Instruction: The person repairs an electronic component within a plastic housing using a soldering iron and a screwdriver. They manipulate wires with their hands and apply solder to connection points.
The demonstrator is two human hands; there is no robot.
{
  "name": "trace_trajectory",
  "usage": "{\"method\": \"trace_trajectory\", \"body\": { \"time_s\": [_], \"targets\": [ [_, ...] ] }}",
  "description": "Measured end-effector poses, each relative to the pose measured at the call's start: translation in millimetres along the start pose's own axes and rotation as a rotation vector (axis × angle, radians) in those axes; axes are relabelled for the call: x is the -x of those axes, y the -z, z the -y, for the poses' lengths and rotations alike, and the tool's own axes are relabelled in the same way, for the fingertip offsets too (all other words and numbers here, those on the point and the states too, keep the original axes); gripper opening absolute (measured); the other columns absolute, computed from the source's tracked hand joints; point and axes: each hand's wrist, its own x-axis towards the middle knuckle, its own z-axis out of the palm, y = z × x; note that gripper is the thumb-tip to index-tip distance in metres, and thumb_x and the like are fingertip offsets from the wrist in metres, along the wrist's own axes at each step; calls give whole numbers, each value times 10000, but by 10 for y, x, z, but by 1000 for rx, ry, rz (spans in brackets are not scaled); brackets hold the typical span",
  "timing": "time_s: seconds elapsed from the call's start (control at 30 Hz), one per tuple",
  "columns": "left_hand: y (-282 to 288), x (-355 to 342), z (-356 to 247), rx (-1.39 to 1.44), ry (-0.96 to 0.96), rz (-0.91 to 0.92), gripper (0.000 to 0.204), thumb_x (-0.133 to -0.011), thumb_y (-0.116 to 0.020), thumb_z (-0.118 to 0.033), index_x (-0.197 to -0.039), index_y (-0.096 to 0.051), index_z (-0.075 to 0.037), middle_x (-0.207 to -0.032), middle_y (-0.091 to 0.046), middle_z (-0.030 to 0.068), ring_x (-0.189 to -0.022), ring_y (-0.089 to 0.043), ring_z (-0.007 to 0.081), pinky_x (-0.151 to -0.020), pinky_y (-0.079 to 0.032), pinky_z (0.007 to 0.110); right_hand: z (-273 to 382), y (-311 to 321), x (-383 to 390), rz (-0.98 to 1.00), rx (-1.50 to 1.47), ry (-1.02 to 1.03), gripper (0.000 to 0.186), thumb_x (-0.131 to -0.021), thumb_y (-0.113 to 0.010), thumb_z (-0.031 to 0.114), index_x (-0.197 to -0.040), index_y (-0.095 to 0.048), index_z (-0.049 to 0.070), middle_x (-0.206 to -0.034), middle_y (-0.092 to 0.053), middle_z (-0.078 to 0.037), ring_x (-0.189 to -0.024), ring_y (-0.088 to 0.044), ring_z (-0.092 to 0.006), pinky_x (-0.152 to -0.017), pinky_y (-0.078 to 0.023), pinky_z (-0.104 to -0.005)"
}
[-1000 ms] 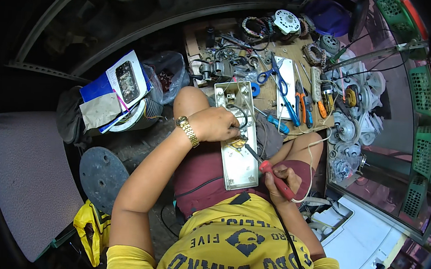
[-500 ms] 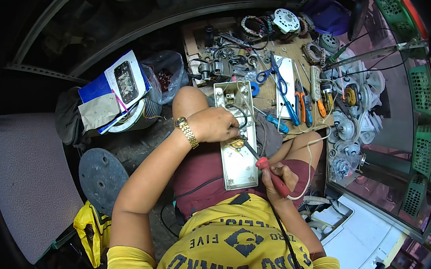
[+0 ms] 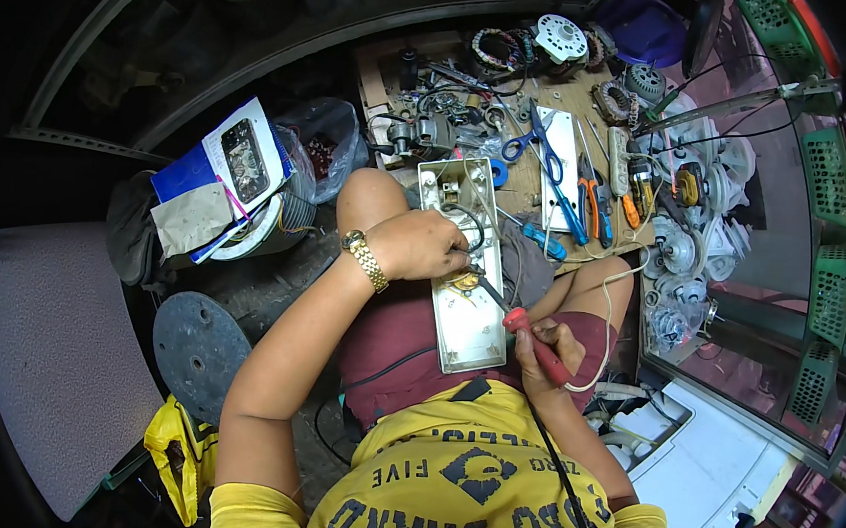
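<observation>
Across my lap lies a long white open housing (image 3: 473, 334), with wires and a brass-coloured part (image 3: 465, 283) inside it. My right hand (image 3: 556, 348) is wrapped round the red handle of a soldering iron (image 3: 516, 320), whose pale cord trails off to the right. The iron's tip reaches into the housing near the brass-coloured part. Over the housing's left side, my left hand (image 3: 422, 246) has its fingers pinched together close to the tip. Those fingertips cover whatever they hold. A dark wire (image 3: 477, 227) loops up beside them.
Beyond the housing, a wooden worktable (image 3: 524, 195) bears blue scissors (image 3: 539, 147), pliers (image 3: 599, 216), a blue-handled screwdriver (image 3: 545, 241) and a power strip (image 3: 618, 162). White plastic parts (image 3: 677, 250) crowd the right. A bucket topped with papers (image 3: 273, 234) stands left, near a round dark plate (image 3: 201, 354).
</observation>
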Motion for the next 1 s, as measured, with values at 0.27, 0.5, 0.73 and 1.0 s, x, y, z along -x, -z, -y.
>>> {"method": "trace_trajectory", "body": {
  "time_s": [0.27,0.5,0.73,1.0],
  "targets": [
    [-11,-2,-16,-16,-15,4,299,-1005,-654,-299,-962,-780,-30,-857,-745,219,-839,-724,419,-796,-566,511,24,-54,49,8,-13,10,323,-877,-838,46,-824,-521,22,-743,-660,-142,-592,-680,-258,-571,-540,-329],
    [-104,137,-41,22,25,-77,302,-1004,-659,-293,-971,-775,-16,-860,-738,229,-827,-721,421,-779,-565,503,151,-51,25,-31,-86,-129,228,-901,-824,58,-903,-601,8,-803,-717,-115,-675,-716,-194,-636,-560,-310],
    [-112,170,-30,27,29,-108,300,-1002,-663,-279,-997,-779,-2,-877,-743,234,-820,-722,419,-769,-565,493,229,88,-52,104,-128,-234,179,-911,-803,34,-1021,-670,-12,-888,-754,-144,-808,-749,-188,-769,-573,-295],
    [-124,185,-37,39,15,-116,286,-1000,-668,-262,-998,-780,1,-840,-737,234,-782,-718,417,-742,-565,480,249,103,-41,137,69,-62,210,-865,-851,38,-975,-675,6,-857,-746,-149,-724,-753,-221,-680,-580,-306]
  ]
}}
